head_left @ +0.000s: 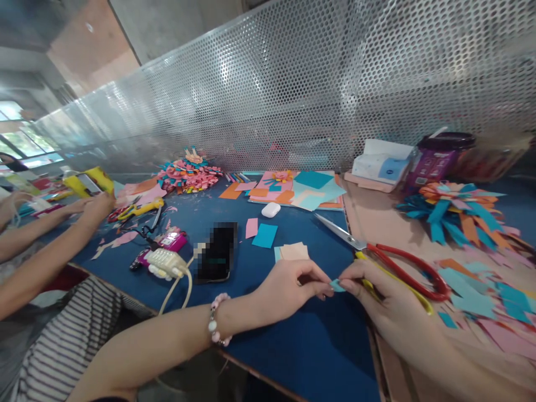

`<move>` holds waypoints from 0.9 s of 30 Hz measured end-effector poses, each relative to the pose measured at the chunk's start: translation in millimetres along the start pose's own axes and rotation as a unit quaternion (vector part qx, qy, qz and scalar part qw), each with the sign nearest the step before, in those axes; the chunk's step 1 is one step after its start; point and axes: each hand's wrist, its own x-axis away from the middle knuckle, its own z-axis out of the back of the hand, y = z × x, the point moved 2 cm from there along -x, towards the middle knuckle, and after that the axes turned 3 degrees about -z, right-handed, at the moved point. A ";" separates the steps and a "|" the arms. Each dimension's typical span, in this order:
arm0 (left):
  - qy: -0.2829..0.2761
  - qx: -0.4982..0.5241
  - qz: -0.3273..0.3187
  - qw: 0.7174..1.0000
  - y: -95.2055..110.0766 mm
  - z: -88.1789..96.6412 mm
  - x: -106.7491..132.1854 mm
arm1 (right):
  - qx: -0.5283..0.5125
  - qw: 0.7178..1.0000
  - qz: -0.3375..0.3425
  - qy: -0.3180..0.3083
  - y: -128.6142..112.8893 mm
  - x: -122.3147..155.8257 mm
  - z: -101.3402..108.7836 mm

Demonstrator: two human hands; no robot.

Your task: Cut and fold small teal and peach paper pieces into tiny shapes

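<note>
- We work at a blue counter (326, 357), brown board (371, 206) on its R side.
- Perf. metal screen (272, 84) runs along the back; bright windows (29, 139) far L.
- Co-worker's arms (62, 251) at L, nr yellow pack (87, 181).
- Counter's busy: phone (216, 251) (pixelated), white case (271, 209), blue sq. (265, 235), beige sheets (295, 252) just behind our L hand (288, 287).
- Paper scraps (473, 290) + multicol. paper cluster (456, 209) to R, w/ purple cup (439, 159) behind.
- Our thing: tiny lt-blue paper pc (336, 286), btwn both hands, nr board's edge; can't tell if folded.
- L fingers pinched on one end, R hand (389, 301) fingers pinched on the other.
- Red/yellow-handled scissors (341, 231) by R hand, partly hidden; can't tell if it holds them too.
</note>
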 end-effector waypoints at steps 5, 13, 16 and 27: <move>0.011 -0.028 -0.017 0.999 4.1 2.3 0.0 | -0.002 1.000 0.000 -0.007 -2.2 -0.5 1.2; 0.014 -0.064 -0.051 0.997 7.6 1.6 1.9 | 0.014 1.000 -0.013 -0.005 -1.5 0.3 1.2; 0.010 -0.042 -0.038 0.998 6.1 2.3 0.2 | 0.020 0.999 -0.025 0.020 0.7 1.0 0.5; 0.077 0.082 0.055 0.992 -0.6 7.8 -5.8 | 0.143 0.981 0.076 0.108 -8.4 9.3 -1.7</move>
